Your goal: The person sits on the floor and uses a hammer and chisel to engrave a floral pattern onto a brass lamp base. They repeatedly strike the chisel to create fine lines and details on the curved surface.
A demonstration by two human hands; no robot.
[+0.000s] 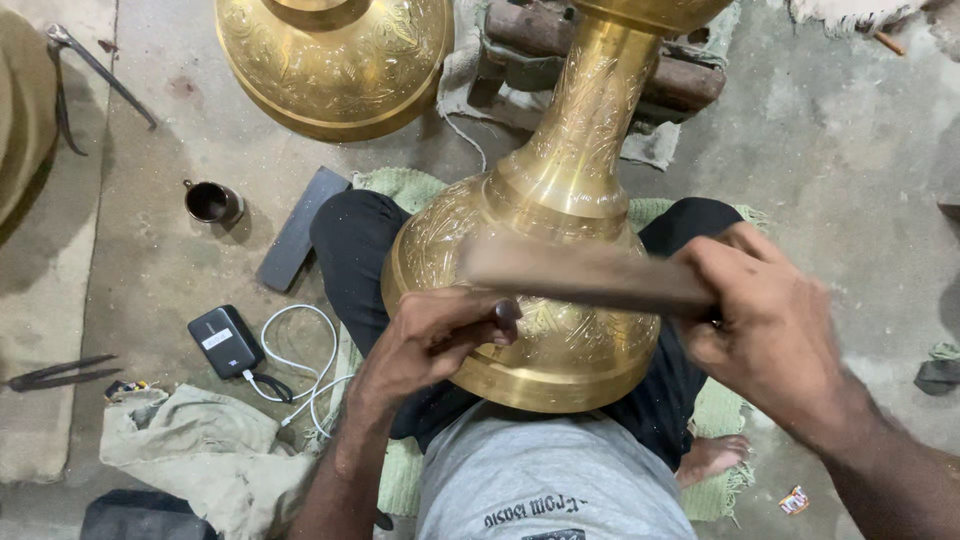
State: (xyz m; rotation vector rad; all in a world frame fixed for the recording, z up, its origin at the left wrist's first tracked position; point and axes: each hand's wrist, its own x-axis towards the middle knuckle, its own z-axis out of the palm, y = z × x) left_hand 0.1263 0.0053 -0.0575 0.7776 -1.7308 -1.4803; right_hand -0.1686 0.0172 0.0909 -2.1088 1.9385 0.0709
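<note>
- Vase (560, 270): big engraved brass piece, lying tilted across the person's lap, wide foot toward the body, neck pointing away up-frame. Person sits cross-legged on a green mat (400, 185) on the floor.
- Left hand (440, 335): fingers closed around a small dark punch (507, 310), tip set against the vase belly near the foot band.
- Right hand (765, 320): clamped on a wooden mallet (585, 272), which is motion-blurred and crosses in front of the vase body, head end over the punch side.
- Hands are apart, one tool each.
- Step, as I read it: chasing/engraving the belly pattern, mid-strike on the punch.
- Next move likely needs: punch tip held on the line at a steady angle, light controlled blows, vase kept from rolling on the thighs, small rotation once this patch is done.
- Risk: curved polished brass, so the tip can skid and scar the surface.
- Around: second brass piece (335, 60) up-frame, small cup (212, 202), dark flat bar (300, 228), power bank (226, 341) with white cable (310, 370), rag (195, 445) on the left.
</note>
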